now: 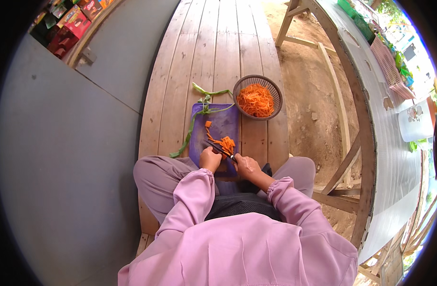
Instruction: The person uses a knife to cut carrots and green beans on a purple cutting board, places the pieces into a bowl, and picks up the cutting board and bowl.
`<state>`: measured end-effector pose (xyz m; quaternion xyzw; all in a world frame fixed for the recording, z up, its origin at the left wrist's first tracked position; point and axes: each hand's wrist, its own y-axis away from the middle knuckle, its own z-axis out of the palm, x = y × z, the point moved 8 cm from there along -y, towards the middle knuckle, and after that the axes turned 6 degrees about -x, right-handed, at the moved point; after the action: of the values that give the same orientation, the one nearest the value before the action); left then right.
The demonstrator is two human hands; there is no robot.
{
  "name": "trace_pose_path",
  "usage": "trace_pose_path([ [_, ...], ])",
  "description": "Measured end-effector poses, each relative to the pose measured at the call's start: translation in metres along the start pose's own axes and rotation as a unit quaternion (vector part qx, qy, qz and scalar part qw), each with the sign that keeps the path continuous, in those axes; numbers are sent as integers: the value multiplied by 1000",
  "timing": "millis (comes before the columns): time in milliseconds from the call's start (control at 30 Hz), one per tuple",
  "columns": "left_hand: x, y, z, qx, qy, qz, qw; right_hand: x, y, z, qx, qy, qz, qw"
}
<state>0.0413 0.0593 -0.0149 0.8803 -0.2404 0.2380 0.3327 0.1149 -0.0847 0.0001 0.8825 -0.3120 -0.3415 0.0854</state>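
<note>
My right hand (247,166) grips the dark handle of a kitchen knife (215,147), whose blade slants up to the left over a purple cutting board (223,119). Curled beside the blade, my left hand (210,159) holds a piece of carrot (223,156), mostly hidden by the fingers and knife. Cut carrot sticks (227,143) lie in a small heap just beyond the blade. A carrot chunk (208,123) sits farther up the board, with a thin trail of sticks below it.
A brown plastic basket (278,103) of shredded carrot (256,100) stands right of the board. Green onion stalks (189,134) cross the board's left and far edges. Beneath is a plank bench (168,118), with a grey wall (68,150) left and a raised table (390,171) right.
</note>
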Motion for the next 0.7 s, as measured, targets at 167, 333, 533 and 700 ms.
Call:
trace_pose_path([
  [167,2,1,-2,54,-42,45,997,0,-7,10,14,-8,-10,1000],
  [333,4,8,-2,39,-6,29,999,-7,-21,1,23,-19,-35,999],
  [533,-6,2,3,18,-35,11,999,-1,0,9,-4,-8,6,1000],
  [700,8,11,-4,45,-48,23,998,-11,-11,8,38,-23,-25,999],
])
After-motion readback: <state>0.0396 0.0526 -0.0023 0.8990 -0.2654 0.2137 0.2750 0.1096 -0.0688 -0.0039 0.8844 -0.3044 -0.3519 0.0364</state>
